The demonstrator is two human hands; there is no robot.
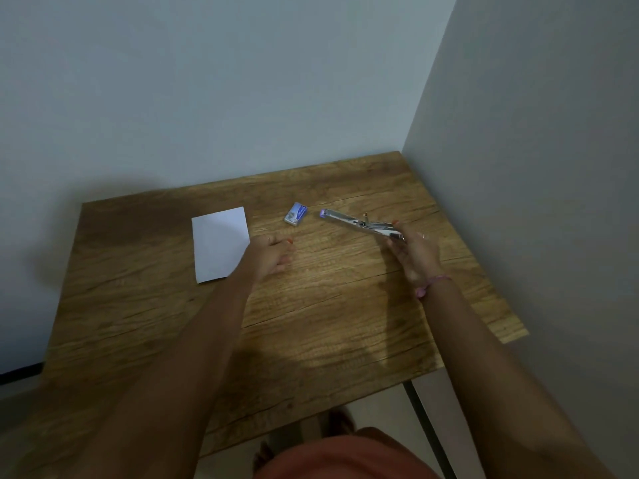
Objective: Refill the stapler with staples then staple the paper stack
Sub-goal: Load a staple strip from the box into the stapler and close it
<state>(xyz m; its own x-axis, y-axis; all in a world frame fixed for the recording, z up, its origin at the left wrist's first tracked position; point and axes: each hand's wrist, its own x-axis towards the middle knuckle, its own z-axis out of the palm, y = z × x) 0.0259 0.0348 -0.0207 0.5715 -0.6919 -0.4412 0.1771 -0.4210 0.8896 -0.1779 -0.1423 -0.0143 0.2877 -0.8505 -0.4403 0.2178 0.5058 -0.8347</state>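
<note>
On the bench point(311, 323) lies the paper stack point(221, 243). My right hand point(413, 252) grips the stapler point(359, 224), lifted; left hand point(271, 255) loose-fingered, empty — refilling has barely begun, I judge. Next: reach the staple box point(296, 214).

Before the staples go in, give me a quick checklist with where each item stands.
1. Stapler gripped: ok, the right hand holds its rear end, front pointing left.
2. Left hand free: ok, it holds nothing.
3. Staple box within reach: ok, it lies on the table between paper and stapler.
4. Staple box open: cannot tell.
5. Stapler magazine open: cannot tell, the view is too small.
6. Paper stack ready: ok, it lies flat beside the left hand.
</note>
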